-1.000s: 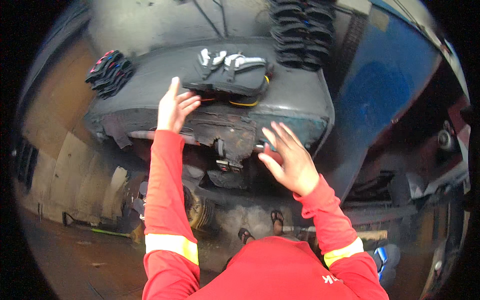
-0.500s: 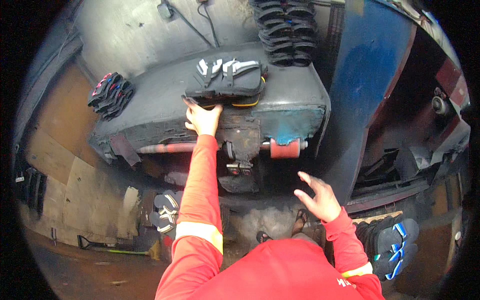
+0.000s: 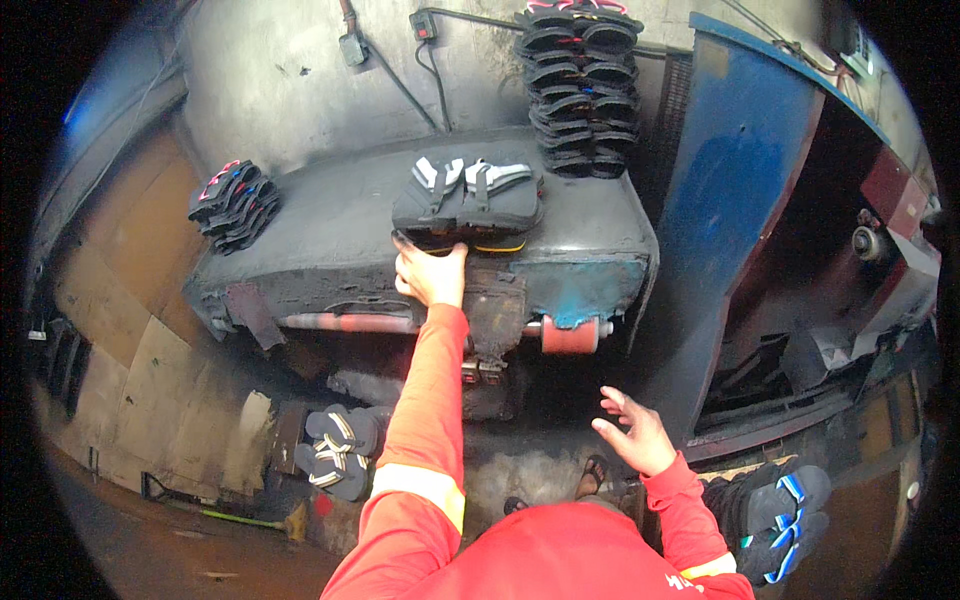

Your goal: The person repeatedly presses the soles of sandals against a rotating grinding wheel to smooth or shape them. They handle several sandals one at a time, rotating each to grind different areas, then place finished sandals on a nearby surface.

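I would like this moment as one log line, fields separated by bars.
left hand: at front of white-strapped sandals | right hand: open, empty | sandals: on grey bench | red roller: below bench's front edge

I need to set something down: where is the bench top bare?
The widest bare patch on the bench top lies between the pink-strapped sandals at left and the white-strapped stack. A smaller one lies right of that stack, in front of the tall sandal pile. The middle front is crowded: the left hand is at the stack's near edge.
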Action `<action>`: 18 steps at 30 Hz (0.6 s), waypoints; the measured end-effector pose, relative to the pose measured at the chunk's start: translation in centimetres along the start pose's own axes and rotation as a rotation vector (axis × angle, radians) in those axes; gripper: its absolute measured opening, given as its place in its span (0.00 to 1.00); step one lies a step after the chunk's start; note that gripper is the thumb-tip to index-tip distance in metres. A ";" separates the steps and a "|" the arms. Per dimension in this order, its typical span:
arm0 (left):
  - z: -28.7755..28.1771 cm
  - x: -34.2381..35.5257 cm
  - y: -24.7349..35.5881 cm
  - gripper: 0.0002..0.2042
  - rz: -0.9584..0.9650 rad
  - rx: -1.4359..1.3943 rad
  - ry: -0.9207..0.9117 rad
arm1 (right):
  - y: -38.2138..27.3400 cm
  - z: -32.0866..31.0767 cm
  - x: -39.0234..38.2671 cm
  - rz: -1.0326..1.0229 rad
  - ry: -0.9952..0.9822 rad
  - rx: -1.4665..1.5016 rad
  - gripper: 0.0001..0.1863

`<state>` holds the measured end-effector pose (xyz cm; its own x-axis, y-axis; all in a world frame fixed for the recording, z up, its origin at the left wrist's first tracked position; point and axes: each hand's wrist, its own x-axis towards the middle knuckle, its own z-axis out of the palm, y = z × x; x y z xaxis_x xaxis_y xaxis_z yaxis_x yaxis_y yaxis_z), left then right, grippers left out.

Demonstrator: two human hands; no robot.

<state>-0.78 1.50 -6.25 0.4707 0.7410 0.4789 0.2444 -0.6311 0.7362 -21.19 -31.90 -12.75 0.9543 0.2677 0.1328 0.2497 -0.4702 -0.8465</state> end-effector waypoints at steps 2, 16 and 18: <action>-0.4 0.5 -0.3 0.57 -0.031 -0.038 -0.035 | 0.4 0.0 0.0 0.016 -0.010 -0.024 0.34; 2.5 -6.1 -1.8 0.31 0.542 -0.050 0.149 | 7.4 -1.2 -6.9 0.375 0.091 0.236 0.31; 3.4 -5.7 -1.1 0.33 0.526 0.032 0.038 | 8.0 -1.3 -7.1 0.389 0.088 0.237 0.30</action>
<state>-0.88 -2.79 -11.38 0.5053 0.3296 0.7975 0.0093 -0.9262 0.3770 -25.74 -38.62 -19.83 0.9824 0.0323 -0.1837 -0.1646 -0.3135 -0.9352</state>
